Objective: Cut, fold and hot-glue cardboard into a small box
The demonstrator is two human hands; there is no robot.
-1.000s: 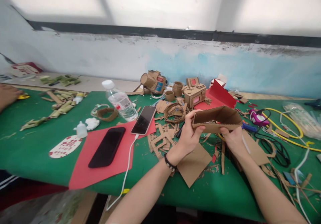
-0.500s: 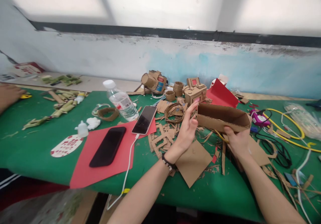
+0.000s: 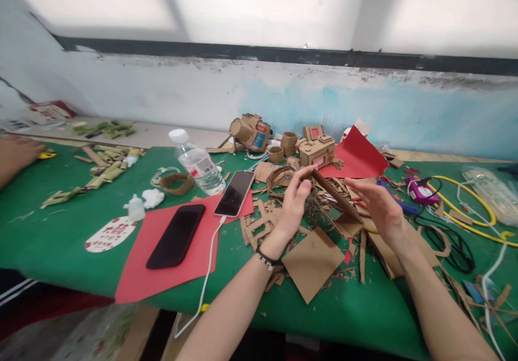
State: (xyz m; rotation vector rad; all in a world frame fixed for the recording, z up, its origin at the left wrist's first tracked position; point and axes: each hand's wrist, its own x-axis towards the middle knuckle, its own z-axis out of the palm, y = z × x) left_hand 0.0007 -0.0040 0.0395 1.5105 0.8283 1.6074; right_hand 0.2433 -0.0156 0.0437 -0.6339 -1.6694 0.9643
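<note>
My left hand (image 3: 294,202) has its fingers wrapped at the upper left end of a brown cardboard frame (image 3: 336,196), which is tilted, its lower right end over cardboard scraps. Beside the frame's right side, my right hand (image 3: 380,207) is open with fingers stretched out, apart from the cardboard. Below the hands lies a square cardboard piece (image 3: 313,263). A cardboard camera model (image 3: 318,149) sits behind my left hand, and a ring of twisted cardboard (image 3: 277,184) is just to its left.
Two phones (image 3: 176,237) (image 3: 234,193) lie on red paper (image 3: 133,274). A water bottle (image 3: 198,164) leans behind them. Yellow cable (image 3: 481,193) and a purple device (image 3: 421,191) are at right. Another person's hand (image 3: 18,153) rests at far left.
The cardboard box has turned from level to tilted, now seen as a narrow frame. My right hand has let go of it and opened; my left hand has moved slightly left.
</note>
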